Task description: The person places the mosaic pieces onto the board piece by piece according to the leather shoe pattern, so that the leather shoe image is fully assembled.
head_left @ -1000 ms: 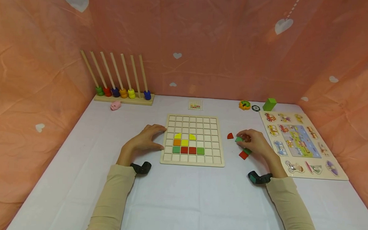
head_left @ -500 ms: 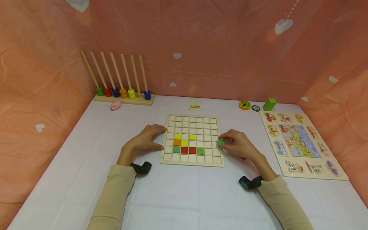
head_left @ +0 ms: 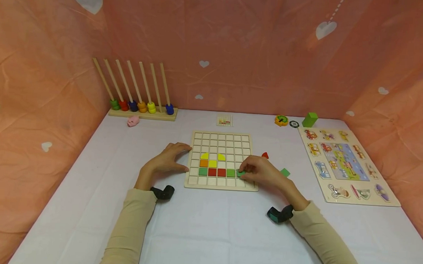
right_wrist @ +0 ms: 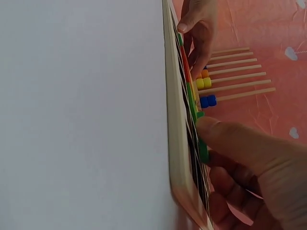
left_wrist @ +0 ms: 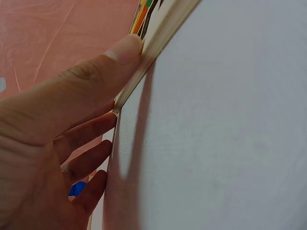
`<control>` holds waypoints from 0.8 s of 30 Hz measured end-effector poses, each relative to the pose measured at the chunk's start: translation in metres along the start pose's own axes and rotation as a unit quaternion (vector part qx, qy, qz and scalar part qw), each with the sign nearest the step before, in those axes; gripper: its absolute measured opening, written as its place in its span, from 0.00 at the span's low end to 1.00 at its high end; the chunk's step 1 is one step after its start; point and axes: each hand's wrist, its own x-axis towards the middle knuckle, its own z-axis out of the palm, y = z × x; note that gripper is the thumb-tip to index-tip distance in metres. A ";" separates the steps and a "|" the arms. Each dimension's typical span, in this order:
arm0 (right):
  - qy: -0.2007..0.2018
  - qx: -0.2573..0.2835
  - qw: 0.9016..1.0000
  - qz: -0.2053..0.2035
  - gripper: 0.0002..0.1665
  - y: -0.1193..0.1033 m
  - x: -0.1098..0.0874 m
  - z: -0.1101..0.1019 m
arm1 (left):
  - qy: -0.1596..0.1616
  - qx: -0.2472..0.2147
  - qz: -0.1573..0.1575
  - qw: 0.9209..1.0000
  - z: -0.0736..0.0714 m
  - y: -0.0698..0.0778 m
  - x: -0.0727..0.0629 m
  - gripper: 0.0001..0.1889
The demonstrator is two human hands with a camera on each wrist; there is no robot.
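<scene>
A wooden grid board (head_left: 232,144) lies mid-table, bearing yellow, orange, green and red tiles. My left hand (head_left: 166,158) rests at its left edge, thumb and fingers spread, fingertips touching the rim (left_wrist: 160,48). Between thumb and fingers, my right hand (head_left: 264,171) pinches a green tile (head_left: 240,174). That tile is over the coloured row near the board's front, just right of a lighter green tile (head_left: 230,173). In the right wrist view, the pinched green tile (right_wrist: 203,149) appears tilted close over the board. A red piece (head_left: 265,155) and another green tile (head_left: 285,172) lie beyond the right hand.
A bead abacus (head_left: 143,112) and a pink pig (head_left: 132,121) stand back left. Behind the board is a small pattern card (head_left: 224,120). Toward the back right are a tree piece (head_left: 281,120), a round chip (head_left: 294,124), a green block (head_left: 309,119) and a picture puzzle (head_left: 348,165).
From the loose pieces on the right, my right hand has carried the green tile leftward onto the board's right part. My left hand has stayed at the board's edge.
</scene>
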 end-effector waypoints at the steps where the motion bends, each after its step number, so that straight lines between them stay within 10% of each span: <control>1: -0.002 -0.001 1.000 0.000 0.09 0.000 0.000 0.001 | 0.000 0.000 -0.001 1.000 0.000 0.000 0.000 0.38; 24: -0.011 -0.031 0.999 -0.017 0.06 -0.001 0.001 -0.002 | -0.005 0.000 -0.009 1.000 0.000 -0.002 0.001 0.38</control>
